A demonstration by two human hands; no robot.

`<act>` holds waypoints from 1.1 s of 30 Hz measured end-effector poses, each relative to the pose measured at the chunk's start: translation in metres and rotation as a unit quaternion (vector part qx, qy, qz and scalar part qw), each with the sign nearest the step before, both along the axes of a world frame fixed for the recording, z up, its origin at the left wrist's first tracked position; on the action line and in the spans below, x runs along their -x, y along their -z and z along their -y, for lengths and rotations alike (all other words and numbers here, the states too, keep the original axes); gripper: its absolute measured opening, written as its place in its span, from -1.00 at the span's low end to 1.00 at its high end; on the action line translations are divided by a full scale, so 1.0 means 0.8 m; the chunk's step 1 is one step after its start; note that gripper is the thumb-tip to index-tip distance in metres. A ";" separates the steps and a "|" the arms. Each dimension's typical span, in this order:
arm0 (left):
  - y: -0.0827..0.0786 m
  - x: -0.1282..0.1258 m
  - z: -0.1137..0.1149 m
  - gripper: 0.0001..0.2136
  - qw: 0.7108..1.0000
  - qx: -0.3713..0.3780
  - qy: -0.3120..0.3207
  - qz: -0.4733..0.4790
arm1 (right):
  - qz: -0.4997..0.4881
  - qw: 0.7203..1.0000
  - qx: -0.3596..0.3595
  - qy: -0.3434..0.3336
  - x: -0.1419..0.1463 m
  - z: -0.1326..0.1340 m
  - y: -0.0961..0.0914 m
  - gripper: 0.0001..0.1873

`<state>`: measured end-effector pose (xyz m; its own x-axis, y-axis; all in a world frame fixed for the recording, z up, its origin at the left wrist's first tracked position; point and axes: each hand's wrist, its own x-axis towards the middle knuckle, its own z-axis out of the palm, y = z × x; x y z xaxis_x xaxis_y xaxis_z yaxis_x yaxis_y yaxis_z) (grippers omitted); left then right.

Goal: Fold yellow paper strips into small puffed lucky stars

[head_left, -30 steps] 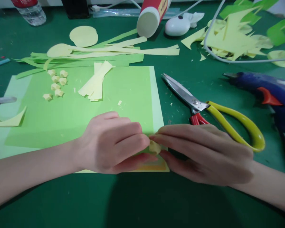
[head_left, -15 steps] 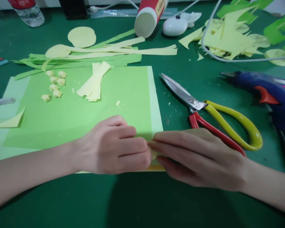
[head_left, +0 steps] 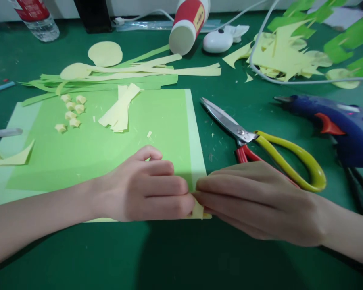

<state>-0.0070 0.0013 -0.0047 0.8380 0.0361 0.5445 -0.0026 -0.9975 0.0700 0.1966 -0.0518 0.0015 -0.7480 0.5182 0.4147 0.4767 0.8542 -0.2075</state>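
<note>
My left hand (head_left: pixel 145 189) and my right hand (head_left: pixel 260 201) meet fingertip to fingertip at the near right corner of a light green paper sheet (head_left: pixel 109 141). Both pinch a small pale yellow folded paper piece (head_left: pixel 199 210), mostly hidden by the fingers. Several small yellow paper stars (head_left: pixel 71 112) lie on the sheet's far left. A bundle of yellow paper strips (head_left: pixel 119 109) lies near the sheet's top middle.
Scissors (head_left: pixel 260 139) with yellow and red handles lie right of the sheet. A blue glue gun (head_left: pixel 329 121) is at the right. A glue bottle (head_left: pixel 187 24), white mouse (head_left: pixel 219 40), water bottle (head_left: pixel 36 18) and paper scraps (head_left: pixel 287 56) sit at the back on the green mat.
Both hands have slid slightly toward me and lower on the sheet's corner. The yellow piece is more covered by the fingers now.
</note>
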 end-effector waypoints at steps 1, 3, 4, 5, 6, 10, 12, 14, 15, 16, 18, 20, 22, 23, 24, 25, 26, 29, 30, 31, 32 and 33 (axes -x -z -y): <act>0.000 0.000 0.000 -0.85 1.000 -0.003 0.003 -0.009 | -0.011 1.000 0.003 -0.005 0.001 -0.001 -0.001 -0.83; -0.001 -0.001 -0.001 -0.85 1.000 -0.002 0.010 -0.018 | -0.044 0.999 0.011 -0.025 0.003 -0.003 -0.004 -0.81; -0.001 -0.001 -0.001 -0.85 1.000 0.005 0.007 -0.016 | -0.043 0.999 0.016 -0.023 0.004 -0.004 -0.005 -0.79; -0.001 -0.001 0.000 -0.87 1.000 0.015 -0.002 -0.009 | -0.042 0.999 0.016 -0.024 0.005 -0.004 -0.006 -0.78; 0.000 -0.001 0.000 -0.89 0.999 0.029 -0.014 -0.001 | -0.043 0.999 0.009 -0.020 0.005 -0.003 -0.006 -0.78; 0.003 0.000 0.004 -0.84 0.995 0.078 -0.052 0.016 | -0.054 0.998 -0.031 0.026 0.006 0.001 -0.005 -0.88; 0.004 0.000 0.005 -0.82 0.995 0.071 -0.057 0.027 | -0.049 0.997 -0.040 0.042 0.006 0.003 -0.005 -0.92; 0.005 -0.001 0.006 -0.86 0.995 0.051 -0.078 0.020 | -0.040 0.997 -0.049 0.043 0.006 0.004 -0.004 -0.93; 0.005 -0.001 0.006 -0.86 0.996 0.047 -0.079 0.016 | -0.038 0.997 -0.051 0.042 0.006 0.004 -0.004 -0.94; 0.005 -0.001 0.006 -0.87 0.996 0.043 -0.082 0.012 | -0.039 0.997 -0.052 0.042 0.006 0.004 -0.004 -0.94; 0.005 -0.001 0.006 -0.88 0.996 0.036 -0.086 0.012 | -0.047 0.997 -0.050 0.044 0.006 0.004 -0.005 -0.96; 0.005 -0.001 0.005 -0.90 0.996 0.019 -0.087 0.013 | -0.055 0.996 -0.043 0.050 0.007 0.004 -0.006 -0.96; 0.003 0.000 0.004 -0.91 0.997 -0.006 -0.082 0.011 | -0.061 0.996 -0.039 0.055 0.009 0.004 -0.008 -0.96; 0.002 0.000 0.004 -0.90 0.997 -0.016 -0.080 0.009 | -0.063 0.996 -0.036 0.057 0.009 0.004 -0.008 -0.95; 0.001 -0.001 0.004 -0.90 0.997 -0.024 -0.077 0.006 | -0.064 0.996 -0.034 0.058 0.010 0.004 -0.009 -0.94; 0.000 -0.001 0.004 -0.89 0.997 -0.027 -0.078 0.004 | -0.065 0.996 -0.033 0.059 0.010 0.004 -0.009 -0.93; -0.001 -0.001 0.004 -0.89 0.997 -0.026 -0.078 0.000 | -0.065 0.996 -0.032 0.058 0.010 0.003 -0.008 -0.93; -0.001 -0.001 0.005 -0.85 0.997 -0.020 -0.074 -0.007 | -0.051 0.997 -0.041 0.048 0.010 0.003 -0.004 -0.91; -0.001 0.000 0.005 -0.84 0.997 -0.021 -0.070 -0.009 | -0.038 0.997 -0.045 0.041 0.010 0.003 -0.003 -0.89; 0.000 0.000 0.005 -0.83 0.998 -0.024 -0.064 -0.013 | -0.023 0.998 -0.046 0.036 0.010 0.005 -0.001 -0.87; 0.001 0.000 0.005 -0.83 0.998 -0.028 -0.055 -0.019 | -0.009 0.998 -0.047 0.027 0.009 0.006 0.000 -0.84; 0.002 0.000 0.006 -0.83 0.998 -0.031 -0.046 -0.023 | -0.001 0.998 -0.049 0.027 0.009 0.007 0.001 -0.83</act>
